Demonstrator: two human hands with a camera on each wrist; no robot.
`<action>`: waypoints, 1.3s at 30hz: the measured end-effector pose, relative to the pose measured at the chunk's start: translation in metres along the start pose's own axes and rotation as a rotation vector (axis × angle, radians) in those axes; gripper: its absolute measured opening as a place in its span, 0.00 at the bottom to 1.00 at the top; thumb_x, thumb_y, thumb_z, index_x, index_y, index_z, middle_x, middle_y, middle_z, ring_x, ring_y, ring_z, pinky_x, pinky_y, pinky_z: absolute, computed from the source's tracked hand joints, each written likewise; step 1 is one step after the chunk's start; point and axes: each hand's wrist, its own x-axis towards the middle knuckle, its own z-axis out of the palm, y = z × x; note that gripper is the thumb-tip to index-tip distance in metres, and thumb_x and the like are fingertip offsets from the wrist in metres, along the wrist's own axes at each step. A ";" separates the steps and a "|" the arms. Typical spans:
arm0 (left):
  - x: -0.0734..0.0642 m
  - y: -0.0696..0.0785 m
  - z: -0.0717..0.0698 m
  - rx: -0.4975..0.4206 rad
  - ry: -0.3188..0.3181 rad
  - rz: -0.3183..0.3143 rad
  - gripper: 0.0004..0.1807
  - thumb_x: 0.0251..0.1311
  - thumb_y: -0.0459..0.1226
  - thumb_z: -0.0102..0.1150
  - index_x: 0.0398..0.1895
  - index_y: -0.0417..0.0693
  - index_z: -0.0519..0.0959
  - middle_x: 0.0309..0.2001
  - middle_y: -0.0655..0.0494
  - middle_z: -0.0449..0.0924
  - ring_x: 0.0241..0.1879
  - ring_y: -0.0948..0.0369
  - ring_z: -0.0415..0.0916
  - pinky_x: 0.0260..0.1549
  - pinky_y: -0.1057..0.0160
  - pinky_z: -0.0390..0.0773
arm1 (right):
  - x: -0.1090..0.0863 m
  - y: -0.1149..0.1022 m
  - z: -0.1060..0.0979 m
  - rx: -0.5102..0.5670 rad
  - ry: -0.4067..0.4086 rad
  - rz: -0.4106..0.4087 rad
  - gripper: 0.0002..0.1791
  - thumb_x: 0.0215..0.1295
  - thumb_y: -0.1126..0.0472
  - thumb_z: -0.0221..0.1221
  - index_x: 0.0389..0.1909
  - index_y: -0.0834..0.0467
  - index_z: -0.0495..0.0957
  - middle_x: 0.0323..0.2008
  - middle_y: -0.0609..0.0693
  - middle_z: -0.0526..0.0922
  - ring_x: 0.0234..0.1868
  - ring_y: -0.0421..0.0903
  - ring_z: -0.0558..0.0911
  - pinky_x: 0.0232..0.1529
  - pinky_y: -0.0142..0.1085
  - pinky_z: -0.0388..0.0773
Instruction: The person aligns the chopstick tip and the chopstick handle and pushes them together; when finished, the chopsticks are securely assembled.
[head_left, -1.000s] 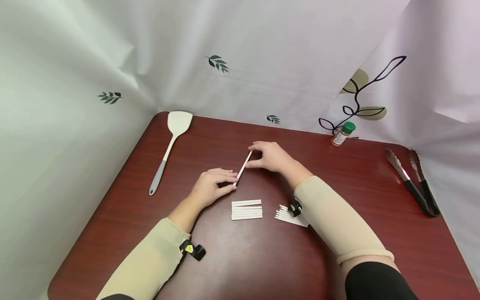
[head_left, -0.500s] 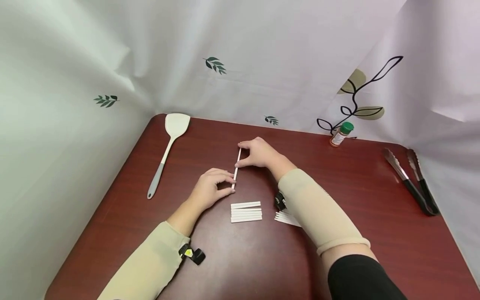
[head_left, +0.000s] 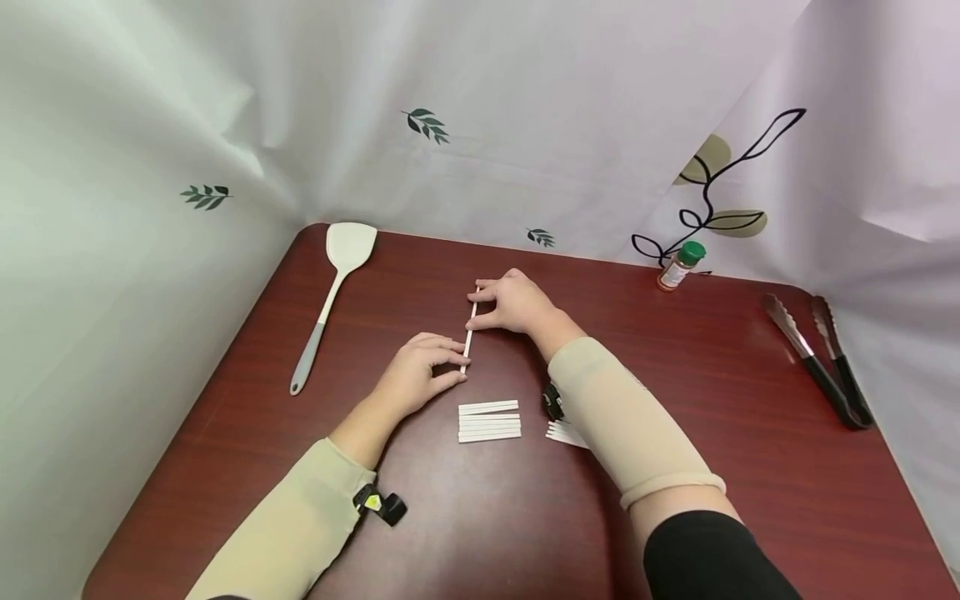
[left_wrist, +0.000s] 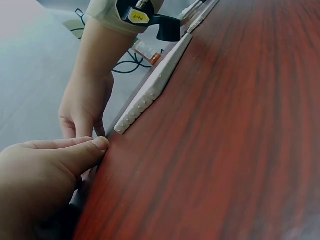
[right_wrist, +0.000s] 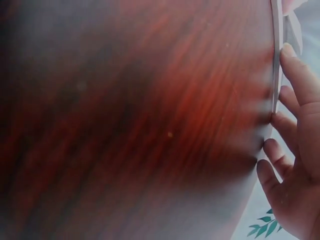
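Observation:
A thin white stick (head_left: 468, 340) lies slantwise on the brown table, pointing away from me in the head view. My left hand (head_left: 417, 373) pinches its near end between thumb and fingers. At the far half, my right hand (head_left: 517, 303) holds the stick, with its thumb lower down and fingertips close to the far tip. The right wrist view shows the stick (right_wrist: 277, 75) running along these fingertips. Just nearer to me is a row of white sticks (head_left: 489, 425) laid side by side. Another bunch of white sticks (head_left: 564, 432) is partly hidden under my right forearm.
A white turner (head_left: 350, 247) with a grey handle lies at the back left. The green-capped spice jar (head_left: 678, 268) stands by the back edge. Black-handled tongs (head_left: 832, 387) lie at the far right. White curtain (head_left: 480, 125) hangs around the table.
The stick's far end has swung to the left, making it steeper in the view. My right hand has moved left with it, while the left hand stays at the near end.

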 end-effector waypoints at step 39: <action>-0.002 0.009 0.012 -0.093 0.146 0.067 0.10 0.67 0.37 0.70 0.48 0.46 0.89 0.48 0.54 0.88 0.53 0.52 0.81 0.58 0.48 0.75 | -0.152 0.036 -0.017 0.496 0.364 0.274 0.19 0.74 0.43 0.65 0.53 0.53 0.88 0.53 0.50 0.88 0.59 0.50 0.82 0.63 0.52 0.74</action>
